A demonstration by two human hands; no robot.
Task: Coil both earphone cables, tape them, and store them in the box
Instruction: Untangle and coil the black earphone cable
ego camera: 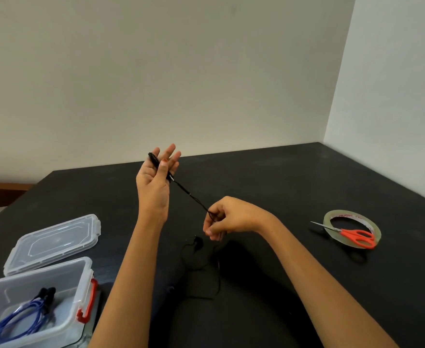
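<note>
Head view, near to far: clear box [80, 288] w/ red latches sits open at near-left corner of black table [294, 285]. Blue earphone cable [22, 320] lies coiled inside it, black ends resting against the inner wall. Just behind the box lies its clear lid [56, 243], flat on the table.

Centre, btwn both forearms, slack of black earphone cable [192, 196] lies in loose loops on the tabletop, hard to trace against the dark surface. Above it, right hand [231, 218] is curled, thumb & fingertips pinching the cable. From there the cable runs taut, up & left, to left hand [153, 183].

Well off to the right: tape roll [328, 218] flat on the table, orange-handled scissors [355, 236] lying across it.

Left hand is raised, fingers straight & slightly spread, thumb pressing the cable's end against them. Plain pale wall [206, 71] behind.
</note>
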